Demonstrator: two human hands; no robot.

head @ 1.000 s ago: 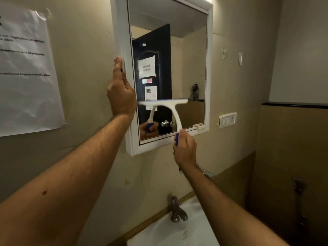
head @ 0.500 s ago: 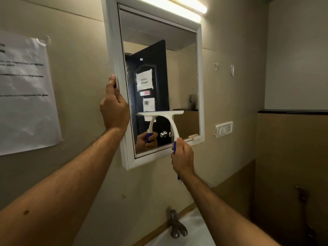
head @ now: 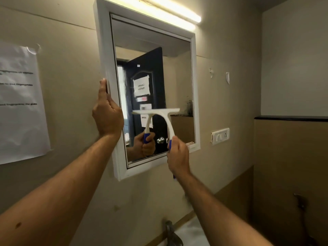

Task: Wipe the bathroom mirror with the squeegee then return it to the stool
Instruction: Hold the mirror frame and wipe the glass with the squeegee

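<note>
A white-framed bathroom mirror (head: 106,50) hangs on the beige wall, with a lit tube lamp above it. My left hand (head: 107,112) grips the mirror's left frame edge at mid height. My right hand (head: 177,155) grips the blue handle of a white squeegee (head: 165,115). The squeegee's blade lies level against the glass in the lower half of the mirror. Both hand and squeegee are reflected in the glass. The stool is out of view.
A printed paper sheet (head: 19,103) is taped to the wall at left. A switch plate (head: 220,136) sits right of the mirror. Below are a metal tap (head: 171,233) and a white basin (head: 191,235). A dark-capped tiled partition (head: 291,157) stands at right.
The view has tilted upward, so the mirror sits lower in frame and the lamp shows. The squeegee has moved slightly up the glass relative to the mirror's bottom edge. My left hand keeps its grip.
</note>
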